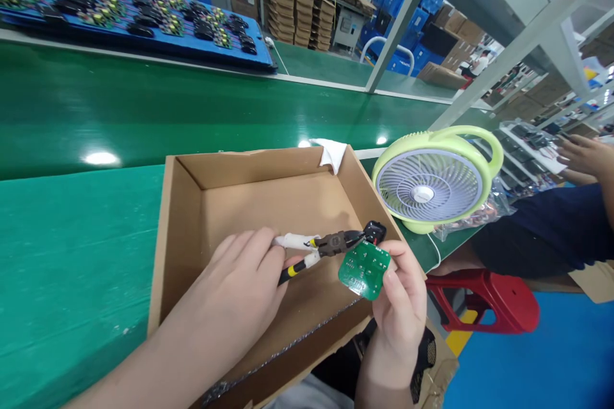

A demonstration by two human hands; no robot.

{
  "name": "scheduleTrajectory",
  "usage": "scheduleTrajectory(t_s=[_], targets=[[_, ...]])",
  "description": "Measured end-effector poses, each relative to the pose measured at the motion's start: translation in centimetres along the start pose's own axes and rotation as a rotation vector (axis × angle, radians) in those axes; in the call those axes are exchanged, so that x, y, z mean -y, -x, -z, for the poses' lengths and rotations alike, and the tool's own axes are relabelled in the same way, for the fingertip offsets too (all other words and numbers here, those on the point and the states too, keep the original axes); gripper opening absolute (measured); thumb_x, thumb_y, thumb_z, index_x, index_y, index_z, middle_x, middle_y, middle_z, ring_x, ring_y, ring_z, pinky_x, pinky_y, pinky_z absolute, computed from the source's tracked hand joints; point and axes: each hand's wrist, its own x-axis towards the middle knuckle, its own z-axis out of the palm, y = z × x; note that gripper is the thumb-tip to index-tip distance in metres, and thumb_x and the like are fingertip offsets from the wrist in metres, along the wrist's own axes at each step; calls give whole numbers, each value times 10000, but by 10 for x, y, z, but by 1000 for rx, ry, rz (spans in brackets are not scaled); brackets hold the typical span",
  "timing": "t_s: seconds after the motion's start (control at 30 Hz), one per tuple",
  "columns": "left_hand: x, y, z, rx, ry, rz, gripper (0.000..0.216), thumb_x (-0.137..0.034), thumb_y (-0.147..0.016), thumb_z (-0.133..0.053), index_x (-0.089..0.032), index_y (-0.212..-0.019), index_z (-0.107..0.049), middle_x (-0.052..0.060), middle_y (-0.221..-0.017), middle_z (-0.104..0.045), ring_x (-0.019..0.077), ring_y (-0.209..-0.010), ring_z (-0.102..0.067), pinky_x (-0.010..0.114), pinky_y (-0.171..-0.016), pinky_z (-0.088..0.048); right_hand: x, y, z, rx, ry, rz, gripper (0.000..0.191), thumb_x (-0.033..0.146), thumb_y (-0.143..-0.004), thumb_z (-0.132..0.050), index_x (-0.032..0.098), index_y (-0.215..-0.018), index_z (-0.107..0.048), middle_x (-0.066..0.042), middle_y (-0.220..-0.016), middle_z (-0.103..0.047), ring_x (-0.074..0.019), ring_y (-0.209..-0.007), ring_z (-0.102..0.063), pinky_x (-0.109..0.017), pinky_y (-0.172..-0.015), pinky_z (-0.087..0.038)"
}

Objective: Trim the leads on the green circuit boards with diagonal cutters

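Observation:
My left hand is closed around the handles of a pair of pliers, wrapped in white and yellow-black. The pliers' jaws point right and meet a small black part at the upper edge of a green circuit board. A bit of red wire shows between that part and the board. My right hand pinches the board's right edge between thumb and fingers. Both hands are above an open cardboard box. Whether the jaws grip the part or a wire is too small to tell.
A green fan stands right of the box, with a red stool below it. White material hangs over the box's back corner. A blue tray of boards and black parts lies beyond the green bench. Another person's hand is at far right.

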Motion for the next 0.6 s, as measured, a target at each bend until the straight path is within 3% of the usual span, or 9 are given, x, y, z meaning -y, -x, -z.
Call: scheduleTrajectory(t_s=[0.27,0.6], targets=[[-3,1,0,62,-10,4,327,-94,-934,-337,-171,-750,-597,87,-725,-585,274,-654,-596,420,-580,-479,0,1,-1,52,-32,9,148,378,-973,-648,258,-1046,-696,9,-723,-605,-134,-543,-499,-219,-505,-439],[2,-2,5,30,-97,-53,261,-95,-882,-385,-178,-716,-568,61,-667,-553,257,-595,-599,389,-527,-447,2,2,-1,46,11,8,172,390,-972,-641,224,-984,-682,19,-648,-572,-128,-489,-477,-208,-443,-396]])
